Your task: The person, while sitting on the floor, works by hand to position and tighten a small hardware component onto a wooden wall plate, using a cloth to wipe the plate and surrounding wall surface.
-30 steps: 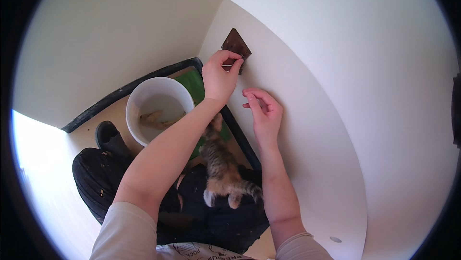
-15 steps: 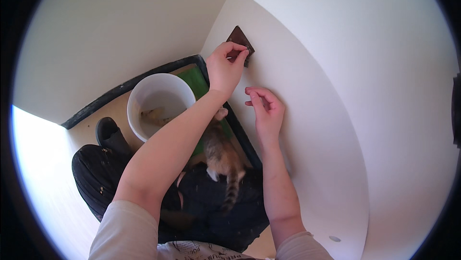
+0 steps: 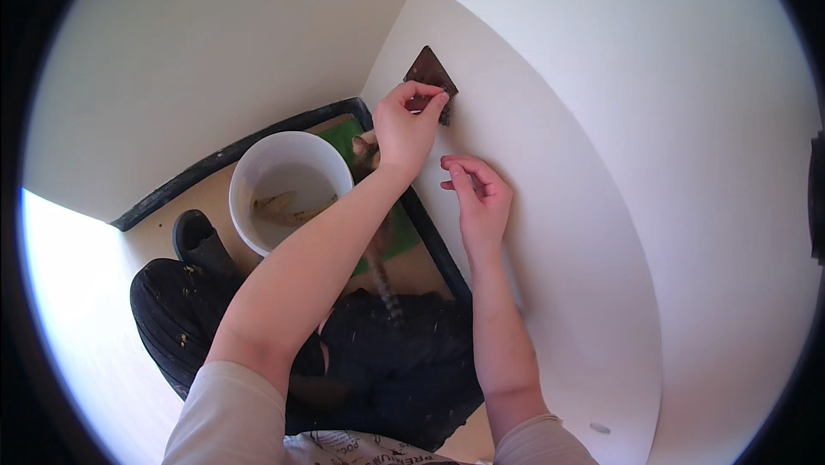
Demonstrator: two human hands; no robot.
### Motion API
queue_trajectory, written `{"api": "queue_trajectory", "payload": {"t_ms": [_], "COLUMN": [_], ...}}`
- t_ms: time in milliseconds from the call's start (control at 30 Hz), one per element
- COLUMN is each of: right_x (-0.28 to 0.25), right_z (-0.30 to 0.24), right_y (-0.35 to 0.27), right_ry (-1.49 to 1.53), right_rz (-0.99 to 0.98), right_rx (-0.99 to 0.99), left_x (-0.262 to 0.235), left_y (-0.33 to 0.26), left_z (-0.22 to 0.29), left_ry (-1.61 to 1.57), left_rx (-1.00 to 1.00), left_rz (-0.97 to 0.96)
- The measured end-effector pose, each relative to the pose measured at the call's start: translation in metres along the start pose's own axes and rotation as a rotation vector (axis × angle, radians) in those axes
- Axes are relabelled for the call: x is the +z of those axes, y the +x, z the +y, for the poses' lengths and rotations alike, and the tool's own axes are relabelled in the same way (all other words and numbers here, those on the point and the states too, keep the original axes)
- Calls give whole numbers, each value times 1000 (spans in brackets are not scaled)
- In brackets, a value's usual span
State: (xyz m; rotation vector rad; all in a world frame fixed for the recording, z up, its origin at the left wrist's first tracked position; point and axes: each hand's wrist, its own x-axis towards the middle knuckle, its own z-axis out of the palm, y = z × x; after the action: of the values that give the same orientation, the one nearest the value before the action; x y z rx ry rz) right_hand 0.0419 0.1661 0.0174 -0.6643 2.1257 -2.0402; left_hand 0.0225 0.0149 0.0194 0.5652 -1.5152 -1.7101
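Note:
My left hand (image 3: 411, 125) is raised to a dark brown diamond-shaped plate (image 3: 428, 65) on the wall. Its thumb and forefinger pinch at a small dark, rough clump (image 3: 445, 113) by the plate's lower corner; what the clump is I cannot make out. Lower down, close to the wall, my right hand (image 3: 484, 198) has its fingers curled in toward the thumb. Whether anything is between them is hidden. Below my left forearm, a cat (image 3: 367, 149) with a striped tail is partly covered by the arm.
A white bucket (image 3: 245, 164) with yellowish-brown pieces inside stands left of my left forearm. Beneath it lies a green mat (image 3: 346, 134). Black edging (image 3: 232, 151) runs along the walls. A dark slipper (image 3: 202, 241) and my dark-trousered legs (image 3: 387, 362) are nearer.
The cat has moved forward, away from my lap, and its head now shows beside the bucket. Both my hands have hardly moved.

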Motion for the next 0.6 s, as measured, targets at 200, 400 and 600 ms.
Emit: {"api": "queue_trajectory", "payload": {"t_ms": [200, 400, 600], "right_x": [1, -2, -1], "right_z": [-1, 1, 0], "right_y": [1, 0, 2], "right_ry": [9, -22, 7], "right_rz": [-10, -1, -15], "right_rx": [-8, -7, -1], "left_x": [3, 13, 12], "left_y": [1, -10, -10], "left_z": [3, 3, 17], "left_ry": [-268, -288, -381], "left_rx": [-237, -257, -401], "left_rz": [37, 48, 109]}}
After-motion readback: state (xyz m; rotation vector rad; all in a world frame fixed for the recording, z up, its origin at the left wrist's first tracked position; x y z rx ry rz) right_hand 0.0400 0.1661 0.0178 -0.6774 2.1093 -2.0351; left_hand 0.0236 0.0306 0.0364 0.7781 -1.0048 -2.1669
